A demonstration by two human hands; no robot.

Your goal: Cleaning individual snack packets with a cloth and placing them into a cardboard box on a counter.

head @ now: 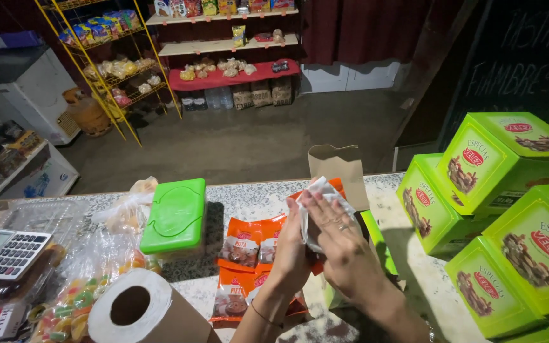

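Calculator [6, 253] left; lidded box [174, 216] centre; stacked boxes [500, 209] right on counter [258, 194].

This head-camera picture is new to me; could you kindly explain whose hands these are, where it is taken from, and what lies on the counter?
The camera sits on a person's head and looks down, so both hands are the wearer's own. The left hand and the right hand are pressed around a crumpled white wipe. Below them, on a speckled counter, lie orange snack packets. A brown paper bag stands behind. To the left are a green-lidded wipes box, a paper roll and a calculator; to the right, stacked green boxes.
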